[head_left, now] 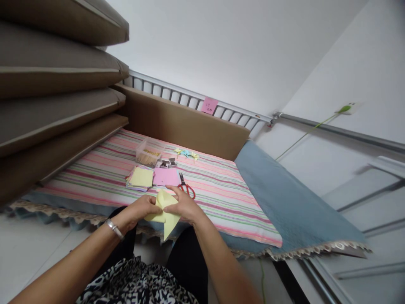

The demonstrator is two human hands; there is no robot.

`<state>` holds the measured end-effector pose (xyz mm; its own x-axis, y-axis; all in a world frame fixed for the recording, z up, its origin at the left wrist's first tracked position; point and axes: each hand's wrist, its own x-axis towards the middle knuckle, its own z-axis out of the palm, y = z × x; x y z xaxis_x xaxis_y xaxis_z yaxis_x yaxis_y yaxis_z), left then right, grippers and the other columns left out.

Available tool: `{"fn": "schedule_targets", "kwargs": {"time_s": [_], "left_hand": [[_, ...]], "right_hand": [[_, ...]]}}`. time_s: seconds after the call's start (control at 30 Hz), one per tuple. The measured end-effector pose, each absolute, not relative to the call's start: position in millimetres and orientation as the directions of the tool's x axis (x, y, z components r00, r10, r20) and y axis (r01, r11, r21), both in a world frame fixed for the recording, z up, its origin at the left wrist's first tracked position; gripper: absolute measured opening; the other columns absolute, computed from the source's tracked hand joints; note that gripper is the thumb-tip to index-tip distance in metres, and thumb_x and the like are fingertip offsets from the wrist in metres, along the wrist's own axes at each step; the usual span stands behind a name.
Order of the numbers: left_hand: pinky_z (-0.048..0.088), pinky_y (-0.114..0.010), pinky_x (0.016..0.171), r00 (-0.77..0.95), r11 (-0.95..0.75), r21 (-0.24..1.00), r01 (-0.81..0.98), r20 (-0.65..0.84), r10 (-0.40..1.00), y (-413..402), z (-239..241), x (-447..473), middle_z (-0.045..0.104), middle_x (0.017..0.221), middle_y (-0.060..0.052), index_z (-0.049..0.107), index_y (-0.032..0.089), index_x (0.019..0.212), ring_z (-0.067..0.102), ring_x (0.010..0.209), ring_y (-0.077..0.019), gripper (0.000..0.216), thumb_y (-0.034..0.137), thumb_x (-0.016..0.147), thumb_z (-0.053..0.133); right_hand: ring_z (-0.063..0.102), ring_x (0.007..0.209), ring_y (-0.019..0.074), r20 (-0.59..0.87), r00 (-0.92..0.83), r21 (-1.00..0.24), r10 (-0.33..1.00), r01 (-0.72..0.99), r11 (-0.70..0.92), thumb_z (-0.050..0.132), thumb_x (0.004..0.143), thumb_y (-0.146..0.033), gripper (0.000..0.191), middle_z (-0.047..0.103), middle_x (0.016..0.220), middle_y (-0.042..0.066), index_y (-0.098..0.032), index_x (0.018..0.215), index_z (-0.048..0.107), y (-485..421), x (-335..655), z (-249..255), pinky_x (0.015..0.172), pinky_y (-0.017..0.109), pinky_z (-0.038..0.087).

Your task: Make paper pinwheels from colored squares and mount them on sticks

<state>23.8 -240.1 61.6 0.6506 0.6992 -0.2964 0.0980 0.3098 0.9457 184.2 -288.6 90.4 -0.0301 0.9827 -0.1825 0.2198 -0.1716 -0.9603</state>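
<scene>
A yellow paper pinwheel (171, 223), partly folded, is held over the near edge of the striped cloth. My left hand (141, 210) pinches its left side, and my right hand (186, 205) presses a folded corner at the middle with the thumb. Both hands are closed on the paper. Just beyond them lie scissors (189, 191) with red handles, a stack of yellow paper squares (141, 177) and a stack of pink paper squares (166, 176). Further back, several small finished pinwheels (186, 154) in yellow and blue rest on the cloth.
A clear plastic box (148, 153) holding thin sticks stands behind the paper stacks, beside small dark boxes (166, 163). Thick brown cushions (63, 80) are piled at the left. A brown board (186, 122) runs along the back below a pink note (209, 105).
</scene>
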Motion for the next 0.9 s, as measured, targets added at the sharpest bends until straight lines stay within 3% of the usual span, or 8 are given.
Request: {"fn": "schedule_targets", "kwargs": {"time_s": [0.23,0.43,0.63,0.9], "left_hand": [[0.038,-0.023,0.053,0.643,0.309,0.950,0.034,-0.258,0.722,-237,68,24,0.065,0.058,-0.003,0.066,0.011,0.064,0.055,0.051,-0.0128,0.012,0.020,0.057,0.071],[0.047,-0.031,0.074,0.647,0.400,0.870,-0.288,-0.132,0.751,-246,67,16,0.069,0.085,-0.004,0.065,0.019,0.095,0.063,0.077,-0.0174,0.026,0.029,0.071,0.069],[0.047,-0.028,0.071,0.577,0.436,0.801,-0.411,-0.142,0.804,-254,55,26,0.071,0.076,-0.007,0.069,0.013,0.081,0.064,0.070,-0.0171,0.021,0.023,0.064,0.075],[0.046,-0.026,0.063,0.487,0.399,0.803,-0.442,-0.159,0.859,-260,62,34,0.072,0.071,-0.007,0.069,0.010,0.084,0.062,0.062,-0.0162,0.026,0.023,0.062,0.073]], "right_hand": [[0.056,0.066,0.0160,-0.129,0.068,-0.959,0.989,0.245,-0.142,0.069,0.047,-0.009,0.075,0.065,0.082,-0.001,-0.022,0.119,0.057,-285,182,93,0.055,0.023,0.043],[0.060,0.073,0.0188,-0.061,0.235,-0.985,0.970,0.146,-0.097,0.066,0.054,-0.018,0.076,0.064,0.095,0.004,-0.018,0.127,0.047,-281,178,83,0.058,0.026,0.047],[0.063,0.082,0.0223,-0.012,0.400,-0.995,0.917,-0.094,0.028,0.069,0.052,-0.018,0.070,0.066,0.096,0.004,-0.018,0.120,0.050,-280,159,71,0.066,0.028,0.050],[0.065,0.072,0.0199,-0.002,0.313,-0.972,0.950,-0.225,0.072,0.067,0.060,-0.017,0.052,0.069,0.087,0.002,-0.019,0.110,0.054,-286,152,78,0.062,0.028,0.051]]}}
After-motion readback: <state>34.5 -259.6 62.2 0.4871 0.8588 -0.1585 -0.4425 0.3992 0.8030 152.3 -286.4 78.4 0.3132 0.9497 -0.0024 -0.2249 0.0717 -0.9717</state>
